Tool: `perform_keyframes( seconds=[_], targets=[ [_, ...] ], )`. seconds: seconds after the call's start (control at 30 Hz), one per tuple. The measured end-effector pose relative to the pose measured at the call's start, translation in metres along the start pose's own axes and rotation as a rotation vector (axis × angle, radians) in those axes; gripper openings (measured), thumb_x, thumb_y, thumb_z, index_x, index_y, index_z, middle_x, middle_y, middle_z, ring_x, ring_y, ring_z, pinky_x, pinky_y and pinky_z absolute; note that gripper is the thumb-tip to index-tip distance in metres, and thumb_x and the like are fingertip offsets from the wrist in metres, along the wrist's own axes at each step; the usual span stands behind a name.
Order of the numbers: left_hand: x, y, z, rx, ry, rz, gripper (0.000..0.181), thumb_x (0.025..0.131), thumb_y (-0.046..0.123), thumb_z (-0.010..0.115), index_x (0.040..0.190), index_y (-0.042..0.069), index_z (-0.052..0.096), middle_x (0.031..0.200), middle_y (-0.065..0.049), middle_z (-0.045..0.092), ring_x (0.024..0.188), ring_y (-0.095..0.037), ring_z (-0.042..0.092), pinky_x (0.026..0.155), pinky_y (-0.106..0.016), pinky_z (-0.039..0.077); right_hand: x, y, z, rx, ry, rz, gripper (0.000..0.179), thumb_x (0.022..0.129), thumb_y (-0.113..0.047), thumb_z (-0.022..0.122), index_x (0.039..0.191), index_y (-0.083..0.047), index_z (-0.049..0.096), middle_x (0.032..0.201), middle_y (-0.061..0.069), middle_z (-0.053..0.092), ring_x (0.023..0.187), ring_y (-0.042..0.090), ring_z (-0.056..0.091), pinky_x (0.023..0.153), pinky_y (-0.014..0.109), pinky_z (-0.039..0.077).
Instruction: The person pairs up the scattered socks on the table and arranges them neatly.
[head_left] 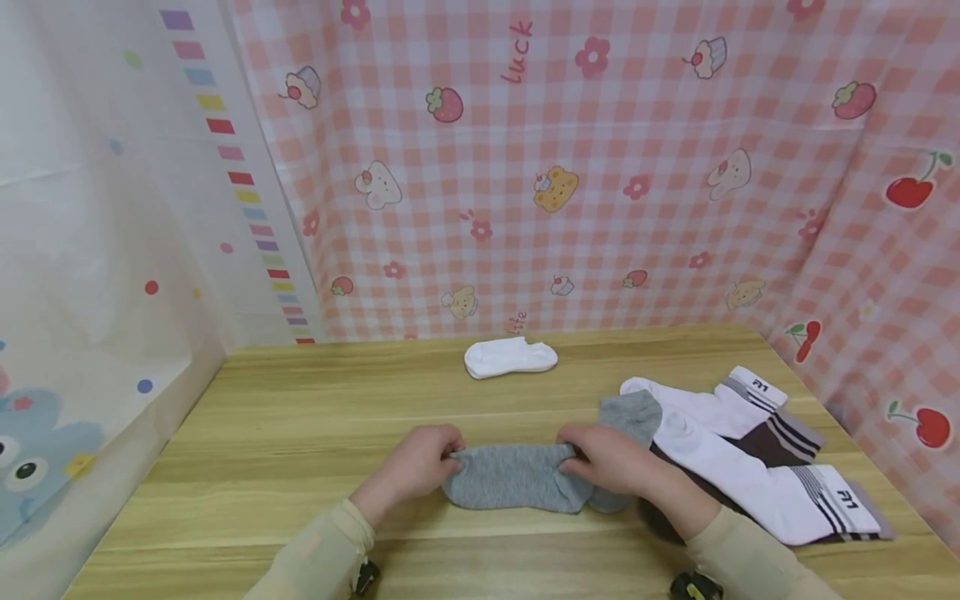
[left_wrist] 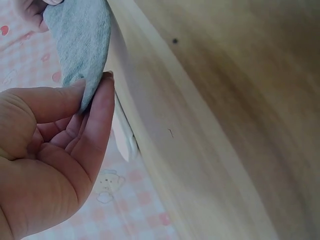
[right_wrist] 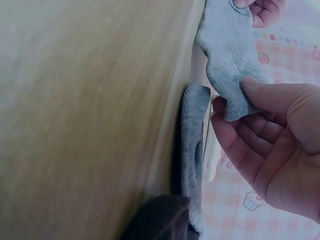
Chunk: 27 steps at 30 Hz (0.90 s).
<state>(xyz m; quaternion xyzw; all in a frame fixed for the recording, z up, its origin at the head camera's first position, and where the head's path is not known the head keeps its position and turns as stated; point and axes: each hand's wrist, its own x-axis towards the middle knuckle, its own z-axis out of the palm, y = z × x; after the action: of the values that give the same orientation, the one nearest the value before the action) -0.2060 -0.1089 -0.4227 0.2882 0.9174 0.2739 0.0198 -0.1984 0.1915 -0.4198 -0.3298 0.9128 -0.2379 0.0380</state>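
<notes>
A grey ankle sock (head_left: 513,479) is stretched sideways between both hands, just over the wooden table. My left hand (head_left: 422,461) pinches its left end between thumb and fingers, which the left wrist view shows close up on the grey knit (left_wrist: 82,45). At the other end my right hand (head_left: 611,458) pinches the sock; in the right wrist view the thumb lies on top of the fabric (right_wrist: 230,65) with fingers beneath. A second grey sock (head_left: 630,414) lies partly behind the right hand, its middle hidden by that hand.
White crew socks (head_left: 738,475) with black stripes lie overlapping dark brown socks (head_left: 780,439) on the right of the table (head_left: 300,467). A white low-cut sock (head_left: 510,357) lies near the back edge. A pink checked cloth (head_left: 495,167) hangs behind.
</notes>
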Motion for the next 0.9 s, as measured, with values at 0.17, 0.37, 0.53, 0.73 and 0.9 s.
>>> perform_keyframes(
  seconds=[0.17,0.37,0.53,0.73,0.9],
  targets=[
    [0.002,0.001,-0.002,-0.036,0.041,-0.032,0.014,0.082,-0.003,0.074,0.084,0.007,0.064,0.078,0.001,0.062,0.073,-0.013,0.056,0.067,-0.034,0.050,0.002,0.001,-0.003,0.042,0.024,0.020,0.010,0.093,-0.015,0.070,0.098,-0.012,0.062,0.077,-0.012,0.052,0.066,0.003,0.045,0.060,0.026,0.041],
    [0.007,-0.001,-0.005,-0.058,0.089,-0.045,0.012,0.083,-0.002,0.073,0.085,0.007,0.065,0.078,0.002,0.062,0.074,-0.013,0.056,0.068,-0.032,0.049,0.007,0.005,-0.007,0.081,0.065,0.056,0.015,0.092,-0.015,0.071,0.103,-0.008,0.063,0.077,-0.009,0.053,0.066,0.005,0.045,0.061,0.026,0.043],
    [0.013,-0.002,-0.008,-0.081,0.122,-0.066,0.013,0.082,-0.002,0.074,0.084,0.007,0.065,0.076,0.003,0.062,0.072,-0.011,0.055,0.068,-0.031,0.049,0.013,0.008,-0.010,0.094,0.125,0.079,0.014,0.091,-0.013,0.071,0.100,-0.008,0.063,0.074,-0.007,0.051,0.066,0.007,0.045,0.060,0.027,0.041],
    [0.021,-0.003,-0.012,-0.111,0.152,-0.106,0.013,0.081,-0.002,0.075,0.085,0.007,0.067,0.077,0.002,0.064,0.074,-0.011,0.058,0.070,-0.032,0.051,0.020,0.012,-0.014,0.105,0.176,0.128,0.011,0.091,-0.012,0.072,0.094,-0.010,0.061,0.073,-0.006,0.048,0.067,0.011,0.044,0.060,0.028,0.038],
    [0.028,-0.005,-0.014,-0.116,0.173,-0.133,0.012,0.082,-0.002,0.075,0.086,0.007,0.068,0.079,0.001,0.065,0.075,-0.012,0.059,0.072,-0.034,0.052,0.027,0.016,-0.016,0.115,0.211,0.151,0.011,0.091,-0.012,0.071,0.096,-0.010,0.062,0.076,-0.005,0.052,0.069,0.012,0.046,0.061,0.030,0.040]
  ],
)
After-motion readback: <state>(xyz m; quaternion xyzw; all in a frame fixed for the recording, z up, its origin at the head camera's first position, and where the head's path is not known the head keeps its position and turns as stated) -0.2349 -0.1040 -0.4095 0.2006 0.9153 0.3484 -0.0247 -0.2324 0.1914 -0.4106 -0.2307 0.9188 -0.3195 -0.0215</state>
